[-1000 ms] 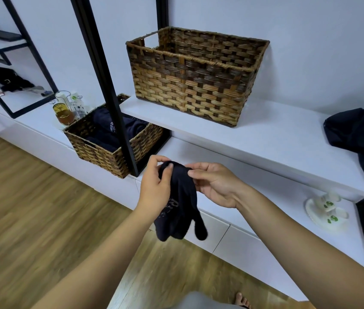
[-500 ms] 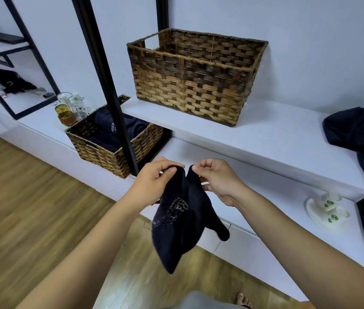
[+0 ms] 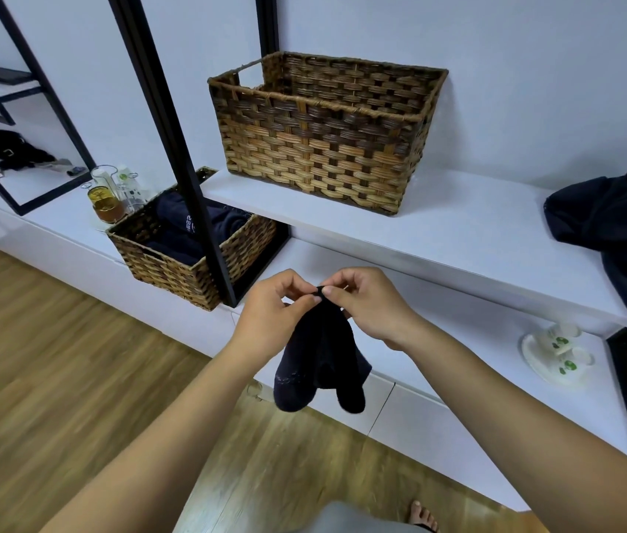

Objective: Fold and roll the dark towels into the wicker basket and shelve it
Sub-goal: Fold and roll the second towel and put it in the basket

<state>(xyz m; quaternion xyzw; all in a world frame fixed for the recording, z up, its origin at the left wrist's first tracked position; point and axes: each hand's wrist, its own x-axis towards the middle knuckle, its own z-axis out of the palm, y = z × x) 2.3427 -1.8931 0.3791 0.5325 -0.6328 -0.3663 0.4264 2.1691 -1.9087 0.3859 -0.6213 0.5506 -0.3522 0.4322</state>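
So both hands are up close together, left hand [image 3: 269, 313] and right hand [image 3: 371, 307], each pinching the same top corner of a dark towel [image 3: 319, 359] that dangles straight down between them, long side vertical. The smaller basket [image 3: 173, 263] with dark towels already inside sits far left on the lower ledge, so the left hand is nearer. The big basket [image 3: 323, 136] is straight ahead on the upper shelf [image 3: 458, 240]. More dark cloth [image 3: 611, 225] is piled far right.
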